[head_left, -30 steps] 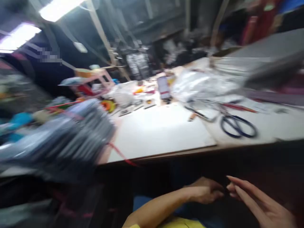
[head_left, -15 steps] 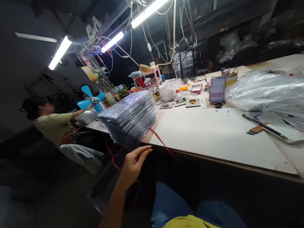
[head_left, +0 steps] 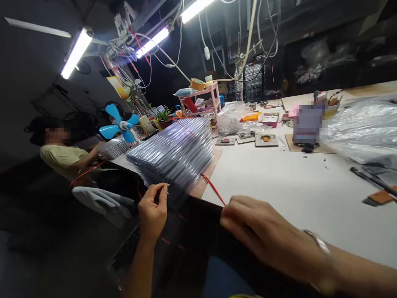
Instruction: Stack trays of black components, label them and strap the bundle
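A thick stack of clear, ridged plastic pieces [head_left: 173, 149] leans at the table's left corner, a thin red cord running over its top. My left hand [head_left: 153, 213] is just in front of the stack's lower near edge, thumb and fingers pinched together; anything between them is too small to make out. From under the stack, a red cord [head_left: 213, 189] runs across the table edge to my right hand [head_left: 257, 227]. That hand is somewhat blurred, its fingers closed around the cord's end. A bracelet circles the right wrist.
A small blue fan [head_left: 120, 124] stands behind the stack, near a seated co-worker [head_left: 62, 153]. On the white table [head_left: 248, 174] lie small square pieces [head_left: 266, 140], a phone-like device [head_left: 308, 124], plastic film [head_left: 366, 128] and a brown-handled tool [head_left: 381, 196]. A pink shelf [head_left: 214, 97] stands behind.
My right hand has come into view from the right and taken the red cord's end. My left hand has moved left along the stack's front. The view has shifted slightly.
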Demonstrator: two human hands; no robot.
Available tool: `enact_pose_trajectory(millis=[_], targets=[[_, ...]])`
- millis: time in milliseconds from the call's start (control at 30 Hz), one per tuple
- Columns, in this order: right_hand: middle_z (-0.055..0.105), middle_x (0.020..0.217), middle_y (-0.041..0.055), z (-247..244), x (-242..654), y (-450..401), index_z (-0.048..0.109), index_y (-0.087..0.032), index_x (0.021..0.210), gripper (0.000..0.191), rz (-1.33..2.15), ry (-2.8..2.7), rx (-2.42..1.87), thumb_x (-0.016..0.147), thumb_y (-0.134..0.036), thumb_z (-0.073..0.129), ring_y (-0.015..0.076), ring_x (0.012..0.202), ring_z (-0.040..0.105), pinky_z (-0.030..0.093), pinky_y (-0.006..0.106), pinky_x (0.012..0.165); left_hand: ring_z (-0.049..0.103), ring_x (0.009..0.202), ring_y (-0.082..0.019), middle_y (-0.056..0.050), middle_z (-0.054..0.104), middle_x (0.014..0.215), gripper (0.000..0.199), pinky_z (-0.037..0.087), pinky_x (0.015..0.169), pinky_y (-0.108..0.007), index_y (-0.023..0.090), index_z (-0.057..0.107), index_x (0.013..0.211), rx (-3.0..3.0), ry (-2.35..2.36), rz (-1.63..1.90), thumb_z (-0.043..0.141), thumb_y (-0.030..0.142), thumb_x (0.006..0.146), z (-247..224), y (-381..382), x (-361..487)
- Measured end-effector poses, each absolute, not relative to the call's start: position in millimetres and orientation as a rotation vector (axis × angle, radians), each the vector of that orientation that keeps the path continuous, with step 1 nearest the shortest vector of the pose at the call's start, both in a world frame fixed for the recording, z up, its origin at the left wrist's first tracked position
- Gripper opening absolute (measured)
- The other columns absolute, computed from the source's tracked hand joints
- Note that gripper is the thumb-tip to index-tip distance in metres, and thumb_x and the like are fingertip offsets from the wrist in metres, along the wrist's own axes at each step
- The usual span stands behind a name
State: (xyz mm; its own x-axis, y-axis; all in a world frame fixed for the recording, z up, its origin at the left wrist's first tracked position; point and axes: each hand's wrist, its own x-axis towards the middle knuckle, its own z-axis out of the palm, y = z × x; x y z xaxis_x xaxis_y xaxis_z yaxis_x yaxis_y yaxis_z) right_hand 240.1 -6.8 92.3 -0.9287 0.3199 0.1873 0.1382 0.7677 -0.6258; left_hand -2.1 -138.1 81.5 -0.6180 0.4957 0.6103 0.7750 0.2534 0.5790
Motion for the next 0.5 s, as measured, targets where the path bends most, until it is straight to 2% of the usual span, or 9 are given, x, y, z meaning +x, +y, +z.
enact_pose_trajectory(millis=[67,133,233,267,333,400,500], targets=[[0.066,0.079,0.0091,73.6,208.2,15.9,0.061,-0.018,0.083,0.04,0.631,-2.985,-0.594,0.091,-0.051,0.04,0.0237,0.075,0.063,0.046,0.033,0.066,0.059,0.075,-0.017,-0.002,0.06,0.081,0.017,0.048,0.071,-0.03,0.02,0.062,0.09,-1.154,-2.21,-1.249,0.051,0.033,0.087,75.1,-137.7,-4.5],[0.067,0.083,0.011,45.9,185.8,26.9,0.059,-0.015,0.087,0.039,0.472,-3.134,-0.765,0.09,-0.051,0.044,0.0256,0.074,0.064,0.043,0.032,0.061,0.057,0.089,-0.02,-0.006,0.058,0.093,0.021,0.047,0.081,-0.034,0.018,0.06,0.097,-1.058,-2.108,-1.19,0.056,0.034,0.084,65.5,-137.4,-11.3],[0.068,0.088,0.0114,14.3,167.7,26.5,0.059,-0.014,0.093,0.027,0.372,-3.162,-0.804,0.095,-0.029,0.036,0.0246,0.077,0.066,0.04,0.029,0.06,0.044,0.119,-0.026,-0.014,0.049,0.122,0.049,0.034,0.104,-0.042,0.014,0.05,0.118,-0.808,-1.965,-1.296,0.061,0.043,0.079,39.5,-136.6,-34.8],[0.068,0.086,0.0115,9.7,164.1,24.5,0.059,-0.013,0.093,0.026,0.368,-3.167,-0.793,0.094,-0.021,0.034,0.0244,0.077,0.066,0.039,0.029,0.059,0.039,0.126,-0.026,-0.015,0.044,0.131,0.055,0.029,0.108,-0.041,0.014,0.045,0.124,-0.726,-1.968,-1.401,0.056,0.047,0.082,27.8,-135.7,-44.7],[0.068,0.082,0.0127,8.7,157.9,21.5,0.06,-0.012,0.09,0.026,0.372,-3.187,-0.804,0.091,-0.014,0.034,0.0256,0.075,0.067,0.038,0.03,0.057,0.035,0.131,-0.022,-0.015,0.036,0.142,0.056,0.028,0.11,-0.039,0.015,0.035,0.135,-0.576,-2.032,-1.622,0.037,0.049,0.09,2.9,-131.9,-63.1],[0.068,0.079,0.0148,13.4,151.1,22.5,0.06,-0.012,0.086,0.024,0.366,-3.193,-0.842,0.09,-0.016,0.036,0.0273,0.075,0.067,0.038,0.031,0.057,0.033,0.133,-0.02,-0.013,0.033,0.145,0.054,0.029,0.11,-0.037,0.017,0.029,0.139,-0.492,-2.104,-1.735,0.022,0.046,0.095,-19.1,-125.1,-75.1],[0.069,0.084,0.017,20.1,138.4,33.1,0.06,-0.012,0.089,0.029,0.338,-3.167,-0.889,0.093,-0.031,0.038,0.0291,0.081,0.067,0.04,0.032,0.061,0.02,0.14,-0.019,-0.008,0.026,0.151,0.052,0.02,0.114,-0.037,0.021,0.023,0.142,-0.424,-2.176,-1.789,0.015,0.042,0.096,-38.2,-113.9,-80.3]])
